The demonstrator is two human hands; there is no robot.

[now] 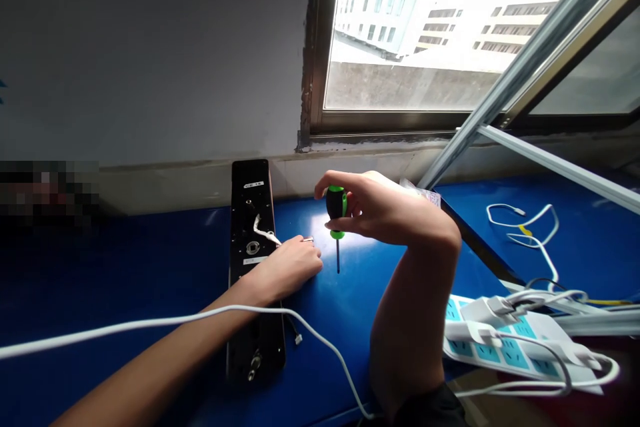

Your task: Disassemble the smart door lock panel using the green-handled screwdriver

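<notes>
A long black panel [257, 320] lies on the blue table, with a white wire bundle [265, 233], labels and small metal parts on it. My left hand [295, 265] rests across the panel's right edge, its fingers curled round a small metallic piece that shows only at its tip. My right hand [357, 203] grips a green and black screwdriver [337, 203] by its handle, with the shaft pointing straight down and its tip beside my left hand, to the right of the panel. A small white connector [299, 339] lies near the panel's lower right side.
A white cable [230, 309] crosses above my left forearm. The blue-socketed power strip [515, 347] with plugs sits at right, below a coiled white cable [547, 247]. Metal bars [560, 163] stand near the window. The wall is behind the table [165, 253].
</notes>
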